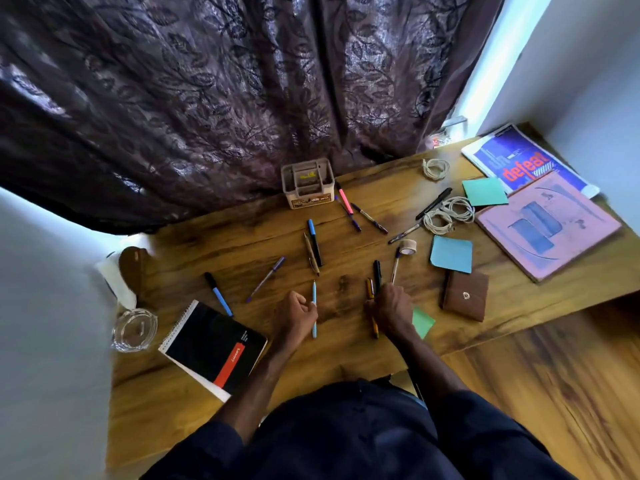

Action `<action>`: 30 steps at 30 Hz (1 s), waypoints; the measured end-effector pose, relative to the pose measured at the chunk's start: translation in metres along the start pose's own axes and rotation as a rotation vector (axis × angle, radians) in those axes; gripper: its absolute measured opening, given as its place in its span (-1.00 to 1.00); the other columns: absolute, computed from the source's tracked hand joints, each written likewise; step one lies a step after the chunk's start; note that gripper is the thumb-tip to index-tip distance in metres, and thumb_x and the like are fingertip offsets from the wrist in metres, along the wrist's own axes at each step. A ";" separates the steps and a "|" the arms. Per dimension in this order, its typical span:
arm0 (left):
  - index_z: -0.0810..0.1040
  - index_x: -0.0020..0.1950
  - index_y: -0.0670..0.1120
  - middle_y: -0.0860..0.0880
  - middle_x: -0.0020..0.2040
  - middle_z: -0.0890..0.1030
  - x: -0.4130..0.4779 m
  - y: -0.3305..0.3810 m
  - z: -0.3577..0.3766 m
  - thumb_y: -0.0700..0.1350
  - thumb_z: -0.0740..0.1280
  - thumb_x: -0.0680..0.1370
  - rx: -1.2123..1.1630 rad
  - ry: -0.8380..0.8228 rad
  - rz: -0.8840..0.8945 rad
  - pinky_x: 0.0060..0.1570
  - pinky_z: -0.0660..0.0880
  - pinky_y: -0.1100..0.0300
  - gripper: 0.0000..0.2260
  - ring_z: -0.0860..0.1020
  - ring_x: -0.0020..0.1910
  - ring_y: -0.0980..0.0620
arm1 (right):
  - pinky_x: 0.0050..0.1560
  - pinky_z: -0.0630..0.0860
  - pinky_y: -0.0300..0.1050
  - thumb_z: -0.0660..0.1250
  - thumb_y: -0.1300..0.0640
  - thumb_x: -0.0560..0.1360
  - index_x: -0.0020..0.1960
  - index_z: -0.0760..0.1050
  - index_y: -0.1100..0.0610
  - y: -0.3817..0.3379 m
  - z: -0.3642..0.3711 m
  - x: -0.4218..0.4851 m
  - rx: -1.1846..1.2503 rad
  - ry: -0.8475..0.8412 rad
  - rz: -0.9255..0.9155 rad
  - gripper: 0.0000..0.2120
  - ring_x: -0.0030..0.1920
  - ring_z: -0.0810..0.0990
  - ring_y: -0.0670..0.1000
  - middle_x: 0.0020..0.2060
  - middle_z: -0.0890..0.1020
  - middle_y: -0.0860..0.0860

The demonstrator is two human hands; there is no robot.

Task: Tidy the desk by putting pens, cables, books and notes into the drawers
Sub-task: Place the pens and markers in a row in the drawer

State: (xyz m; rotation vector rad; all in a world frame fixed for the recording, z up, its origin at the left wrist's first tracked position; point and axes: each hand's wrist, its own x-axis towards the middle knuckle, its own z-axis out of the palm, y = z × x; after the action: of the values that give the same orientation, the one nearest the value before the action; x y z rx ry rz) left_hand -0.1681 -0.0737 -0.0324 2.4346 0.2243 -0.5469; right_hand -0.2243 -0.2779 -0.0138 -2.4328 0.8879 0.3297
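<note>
My left hand (295, 315) grips a light blue pen (314, 297) near the desk's front middle. My right hand (391, 311) holds several pens together: an orange-black pen (370, 289), a black pen (377, 270) and a white pen (396, 265). More pens lie loose on the wooden desk (242, 237): a blue-capped marker (218, 294), a purple pen (266, 278), a blue-black pen (314, 242), a pink pen (344, 197). White cables (448, 211) and another cable coil (435, 168) lie at the right. A black spiral notebook (213, 346) sits front left.
A beige pen holder (307, 183) stands at the back by the dark curtain. Blue sticky notes (452, 254), a green note (423, 322), a tape roll (407, 247), a brown wallet (465, 296), a pink book (547, 225) and a blue magazine (519, 161) lie right. A glass ashtray (134, 329) sits left.
</note>
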 end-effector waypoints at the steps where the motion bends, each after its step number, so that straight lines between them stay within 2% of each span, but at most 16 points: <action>1: 0.42 -0.16 0.07 0.06 -0.20 0.61 0.003 -0.001 0.002 0.10 0.40 0.46 0.007 -0.008 -0.015 -0.07 0.62 -0.07 -0.80 0.62 -0.16 -0.01 | -0.30 0.49 -0.06 0.43 0.14 0.48 0.02 0.59 0.23 -0.005 0.001 0.003 -0.030 -0.014 -0.003 -0.81 -0.11 0.68 0.18 -0.10 0.67 0.15; 4: 0.46 -0.09 0.06 0.05 -0.10 0.59 0.002 0.003 0.002 0.10 0.42 0.48 0.107 -0.051 -0.026 -0.01 0.58 -0.02 -0.80 0.58 -0.08 0.00 | -0.24 0.46 -0.05 0.32 0.17 0.55 0.05 0.54 0.20 -0.014 0.000 0.010 -0.087 -0.056 -0.042 -0.88 -0.07 0.65 0.19 -0.05 0.65 0.16; 8: 0.54 -0.01 -0.04 0.05 -0.10 0.55 -0.005 0.012 0.000 0.04 0.42 0.53 0.190 -0.052 0.002 -0.07 0.43 0.12 -0.82 0.53 -0.05 0.02 | -0.45 0.46 -0.11 0.47 0.07 0.43 -0.20 0.50 0.11 -0.012 -0.004 0.020 -0.026 -0.081 0.001 -0.83 -0.37 0.50 0.01 -0.33 0.55 0.01; 11: 0.57 -0.01 -0.03 0.05 -0.11 0.56 -0.004 0.016 0.000 0.04 0.43 0.53 0.228 -0.065 0.023 -0.11 0.38 0.17 -0.83 0.50 -0.08 0.05 | -0.50 0.37 -0.18 0.43 0.11 0.42 -0.31 0.56 0.15 -0.006 -0.015 0.025 0.056 -0.057 0.009 -0.83 -0.45 0.47 -0.01 -0.42 0.53 0.00; 13: 0.60 -0.03 -0.03 0.05 -0.10 0.62 -0.005 0.019 0.001 0.04 0.45 0.50 0.202 -0.063 0.041 -0.16 0.40 0.19 -0.83 0.55 -0.11 0.06 | -0.47 0.35 -0.20 0.44 0.08 0.42 -0.30 0.61 0.17 0.000 -0.024 0.027 0.109 -0.049 0.016 -0.81 -0.42 0.54 -0.01 -0.40 0.60 0.04; 16: 0.65 -0.07 -0.06 0.07 -0.21 0.65 -0.011 0.031 0.005 0.02 0.48 0.46 0.101 -0.085 0.084 -0.29 0.42 0.25 -0.83 0.59 -0.23 0.10 | -0.47 0.31 -0.20 0.44 0.03 0.41 -0.33 0.62 0.16 0.011 -0.036 0.025 0.162 -0.011 0.017 -0.77 -0.37 0.60 0.03 -0.40 0.63 0.09; 19: 0.66 -0.09 -0.12 0.03 -0.24 0.64 -0.020 0.052 0.013 -0.03 0.49 0.46 -0.010 -0.173 0.151 -0.38 0.42 0.29 -0.83 0.58 -0.28 0.09 | -0.46 0.40 -0.11 0.46 0.04 0.42 -0.38 0.60 0.17 0.024 -0.045 0.018 0.248 0.007 -0.014 -0.73 -0.42 0.59 -0.02 -0.44 0.64 0.07; 22: 0.63 -0.13 -0.05 0.04 -0.25 0.66 -0.028 0.074 0.027 -0.02 0.51 0.45 -0.043 -0.286 0.282 -0.34 0.53 0.23 -0.87 0.64 -0.28 0.05 | -0.38 0.57 -0.02 0.48 0.01 0.41 -0.33 0.65 0.09 0.046 -0.057 0.002 0.327 0.067 -0.019 -0.80 -0.39 0.63 -0.10 -0.44 0.66 -0.04; 24: 0.63 -0.15 -0.02 0.01 -0.23 0.70 -0.039 0.088 0.038 0.03 0.51 0.41 -0.056 -0.373 0.359 -0.26 0.65 0.10 -0.84 0.68 -0.28 0.04 | -0.37 0.50 -0.19 0.51 0.03 0.40 -0.22 0.68 0.09 0.065 -0.065 -0.012 0.378 0.124 -0.003 -0.87 -0.36 0.61 -0.17 -0.38 0.67 -0.09; 26: 0.61 -0.20 0.00 -0.04 -0.25 0.72 -0.056 0.104 0.054 0.10 0.50 0.34 -0.077 -0.459 0.407 -0.25 0.68 -0.01 -0.79 0.70 -0.30 0.00 | -0.31 0.43 -0.34 0.53 0.09 0.40 -0.15 0.69 0.08 0.094 -0.074 -0.031 0.467 0.195 0.037 -0.92 -0.33 0.59 -0.23 -0.34 0.66 -0.11; 28: 0.59 -0.21 -0.04 -0.11 -0.24 0.73 -0.076 0.113 0.074 0.02 0.53 0.38 -0.099 -0.562 0.381 -0.24 0.68 -0.08 -0.81 0.72 -0.30 -0.06 | -0.21 0.49 -0.29 0.55 0.13 0.40 -0.08 0.70 0.10 0.123 -0.082 -0.055 0.549 0.245 0.099 -0.89 -0.25 0.64 -0.16 -0.26 0.70 -0.06; 30: 0.60 -0.22 -0.06 -0.08 -0.26 0.73 -0.100 0.120 0.103 0.06 0.52 0.35 -0.075 -0.640 0.383 -0.19 0.68 -0.09 -0.77 0.72 -0.30 -0.03 | -0.17 0.52 -0.33 0.56 0.16 0.40 -0.06 0.70 0.10 0.162 -0.086 -0.083 0.599 0.299 0.215 -0.87 -0.20 0.67 -0.15 -0.21 0.71 -0.06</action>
State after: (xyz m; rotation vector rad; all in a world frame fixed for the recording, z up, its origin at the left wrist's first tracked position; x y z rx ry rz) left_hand -0.2571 -0.2343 0.0023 2.0300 -0.4667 -1.0667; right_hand -0.3885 -0.3868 0.0271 -1.8568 1.1798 -0.2126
